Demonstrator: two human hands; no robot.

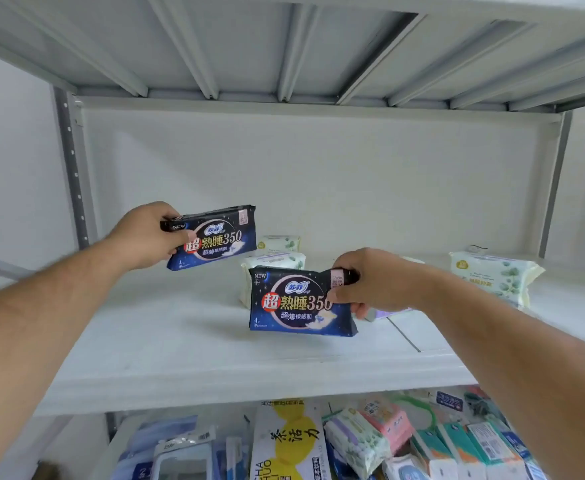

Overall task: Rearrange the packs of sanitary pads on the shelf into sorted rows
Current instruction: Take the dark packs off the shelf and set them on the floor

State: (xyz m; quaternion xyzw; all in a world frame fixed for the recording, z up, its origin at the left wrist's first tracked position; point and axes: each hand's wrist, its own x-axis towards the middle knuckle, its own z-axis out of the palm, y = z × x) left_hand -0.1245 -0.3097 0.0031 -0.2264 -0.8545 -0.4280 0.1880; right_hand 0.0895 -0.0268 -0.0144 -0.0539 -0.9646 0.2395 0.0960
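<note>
Over the white shelf [187, 344], both hands were full: the left hand [145, 235] pinched 1 dark blue pack [214, 237] by its left end, and the right hand [367, 282] gripped a matching pack [298, 303] by its right end. Both packs ran left-right, with the left one farther back, so I'd guess it lands first, near the pale green packs [273, 259].

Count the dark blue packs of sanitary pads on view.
2. One dark blue plastic pack held by the left hand; another in the right hand. Others may be hidden.

pale packs [273, 261] behind, perhaps touching, right-hand pack [298, 303].
</note>
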